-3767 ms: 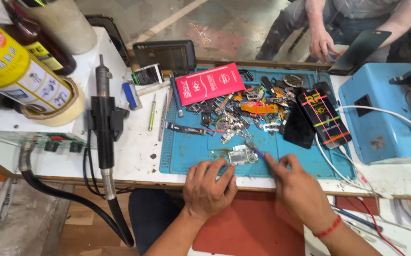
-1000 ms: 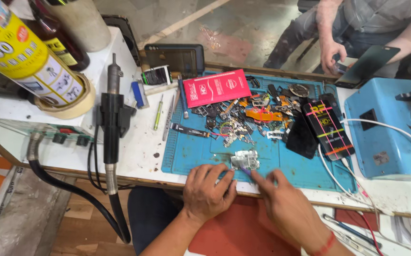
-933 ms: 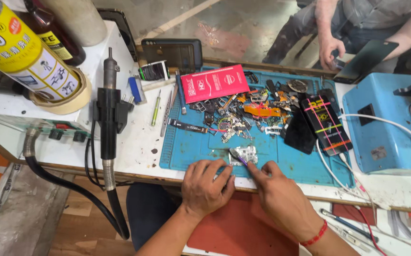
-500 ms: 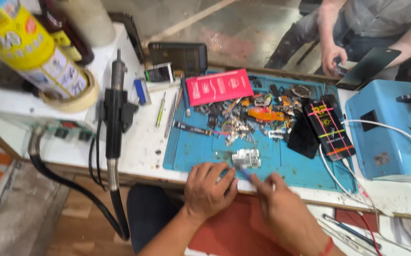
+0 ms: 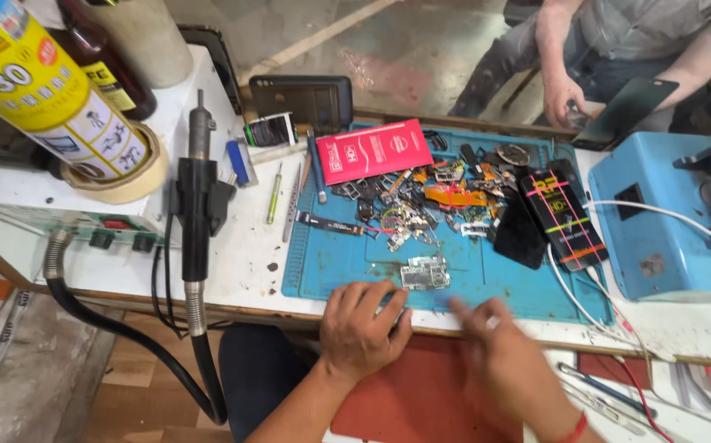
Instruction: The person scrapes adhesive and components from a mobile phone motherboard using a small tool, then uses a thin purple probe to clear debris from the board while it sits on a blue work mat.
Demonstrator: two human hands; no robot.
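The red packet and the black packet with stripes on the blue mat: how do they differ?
The red packet lies at the mat's far left edge, long side running across; the black packet lies at the right, long side running away from the person. The red packet is plain red with a little print; the black packet carries coloured stripes. The red packet looks larger. Both are flat, rectangular and border the pile of small parts.

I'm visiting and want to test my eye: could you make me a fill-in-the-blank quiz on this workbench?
1. The small circuit board lies on a mat coloured ____.
2. The left hand rests at the mat's near edge, just ____ of the right hand.
3. The flat packet at the mat's far edge is ____.

Missing words: blue; left; red
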